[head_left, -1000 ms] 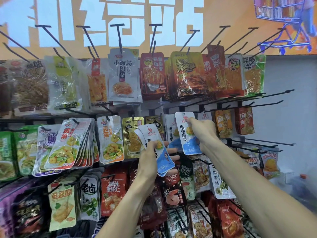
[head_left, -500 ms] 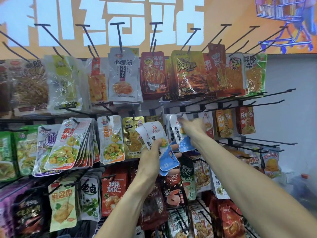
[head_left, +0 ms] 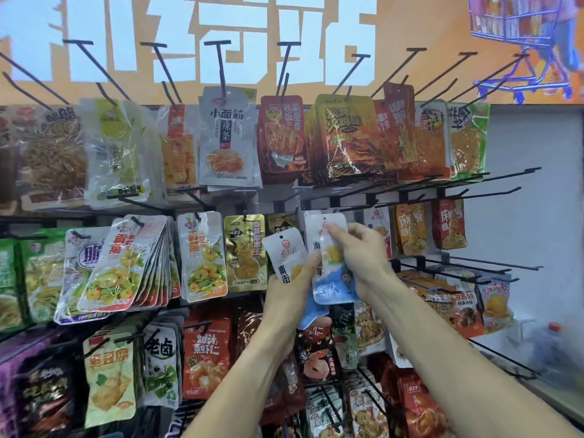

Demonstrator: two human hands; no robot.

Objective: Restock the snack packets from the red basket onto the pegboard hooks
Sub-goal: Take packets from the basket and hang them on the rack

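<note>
My left hand (head_left: 289, 295) grips a white and blue snack packet (head_left: 286, 254) by its lower half, held upright in front of the middle row. Just to its right, my right hand (head_left: 363, 257) pinches another white and blue packet (head_left: 331, 279) of the same kind near its top. That packet hangs against the pegboard below a black hook (head_left: 350, 203); whether its hole sits on the hook I cannot tell. The red basket is out of view.
Rows of black hooks carry many snack packets: a thick white stack (head_left: 126, 263) at left, a gold packet (head_left: 245, 251) beside my left hand, orange packets (head_left: 410, 229) at right. Bare hooks (head_left: 474, 184) jut out on the right. An orange poster (head_left: 189, 39) tops the board.
My right hand has moved left and back from the hook, now pinching a packet beside my left hand. My left hand now shows one packet where two fanned out before.
</note>
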